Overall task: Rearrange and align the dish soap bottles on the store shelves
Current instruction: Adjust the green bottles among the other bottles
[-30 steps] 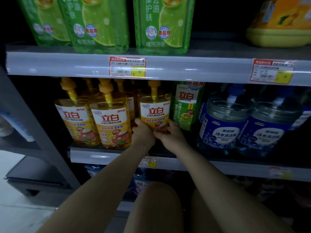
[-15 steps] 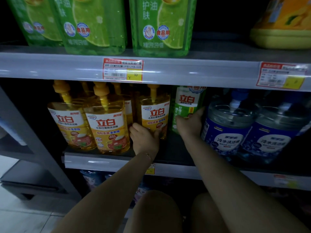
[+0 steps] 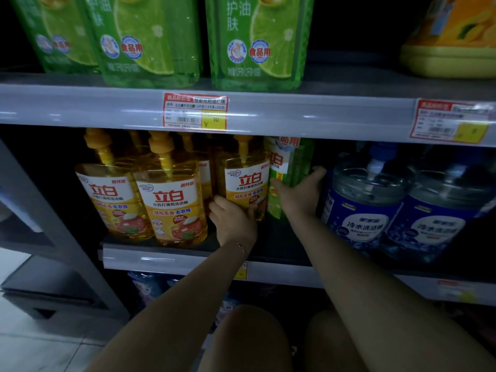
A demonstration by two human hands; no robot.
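Observation:
Yellow pump bottles of dish soap stand on the middle shelf [image 3: 171, 257]. My left hand [image 3: 232, 220] wraps the base of the rightmost yellow bottle [image 3: 247, 183], which stands back from the shelf edge. Two more yellow bottles [image 3: 171, 200] stand to its left at the front, with others behind them. A green bottle [image 3: 288, 162] stands just right of the held one, turned partly sideways. My right hand [image 3: 300, 193] grips that green bottle around its lower half, thumb on the left side, fingers on the right.
Two large blue jugs [image 3: 367, 208] stand right of the green bottle, close to my right hand. Big green refill bottles [image 3: 257, 41] and a yellow jug [image 3: 451, 36] sit on the upper shelf. My knees are below, and more goods sit in the dark bottom shelf.
My right hand left the yellow bottle and moved right onto the green bottle, which has turned partly sideways. My left hand stayed on the yellow bottle's base.

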